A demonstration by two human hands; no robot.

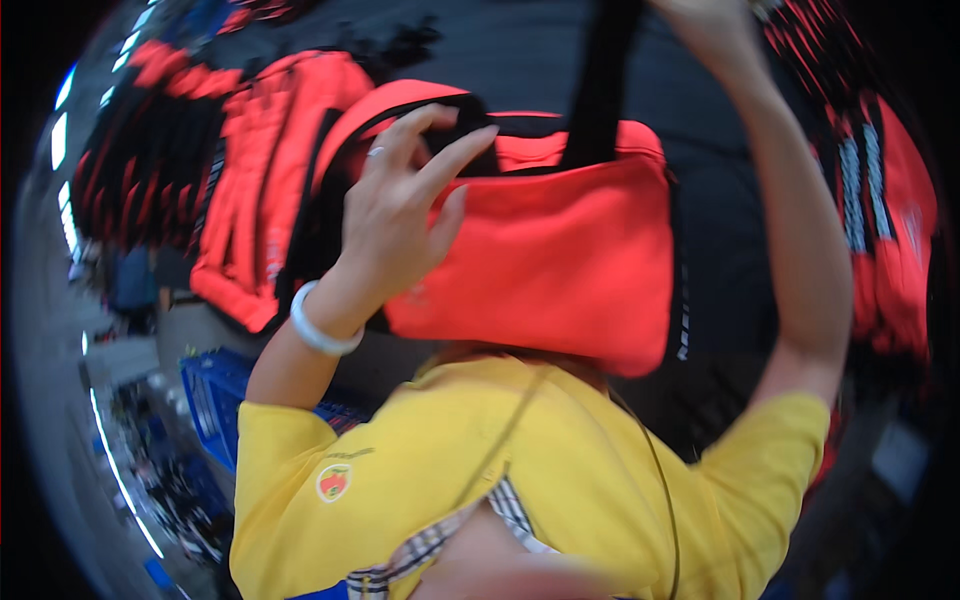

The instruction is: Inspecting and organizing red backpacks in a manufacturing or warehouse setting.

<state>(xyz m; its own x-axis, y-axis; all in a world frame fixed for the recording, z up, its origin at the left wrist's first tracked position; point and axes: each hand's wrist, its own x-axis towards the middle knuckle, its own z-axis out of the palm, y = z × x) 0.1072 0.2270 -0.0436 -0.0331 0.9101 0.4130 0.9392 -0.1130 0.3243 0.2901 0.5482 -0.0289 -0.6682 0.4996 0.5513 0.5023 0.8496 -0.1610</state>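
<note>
A bright red bag point(540, 260) with black trim lies in front of me, its flat front panel toward my body. Over its upper left part is my left hand point(395, 205), with a ring and a white bangle, thumb and fingers apart and nothing in them. The fingertips reach toward the black-edged upper part of the bag; whether they touch it I cannot tell. A wide black strap point(600, 85) rises from behind the front panel to the top edge. Beside it my right hand point(710, 30) appears closed on the strap, its fingertips cut off by the frame.
Another red and black bag point(265, 190) adjoins on the left, beside a stack of red and black pieces point(150, 150). More red bags point(890, 220) are at the right. A dark surface point(520, 50) lies beyond the bag. A blue crate point(215, 400) stands low at left.
</note>
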